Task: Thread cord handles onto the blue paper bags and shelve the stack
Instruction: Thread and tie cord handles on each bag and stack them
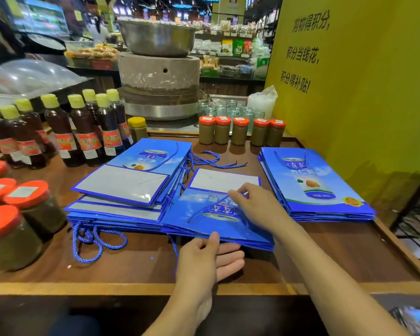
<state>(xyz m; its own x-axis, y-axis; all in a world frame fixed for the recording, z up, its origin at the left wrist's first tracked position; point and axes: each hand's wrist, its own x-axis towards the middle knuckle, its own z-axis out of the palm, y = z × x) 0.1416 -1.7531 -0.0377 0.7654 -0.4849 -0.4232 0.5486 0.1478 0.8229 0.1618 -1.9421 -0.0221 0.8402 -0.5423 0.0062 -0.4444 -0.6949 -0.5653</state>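
While hands (258, 206) touch bags (218, 227), 杏仁露 — wall (364, 112) 购物得积分

The left hand (205, 259) pinches the blue bag (228, 229) by its near edge; the right hand (258, 205) rests on top.

The yellow panel (349, 122) carries three lines of black characters: 购物得积分, 积分当钱花, 积分得补贴! Just left of the panel, the top of the right stack of blue bags (313, 187) reads 杏仁露 under a printed can. Further left, the middle stack of bags (216, 229) has its print upside down and partly covered, so it cannot be read. The left pile of bags (143, 163) again shows 杏仁露. Far left of the panel, the dark bottles (87, 132) wear red labels that seem to read 香油.
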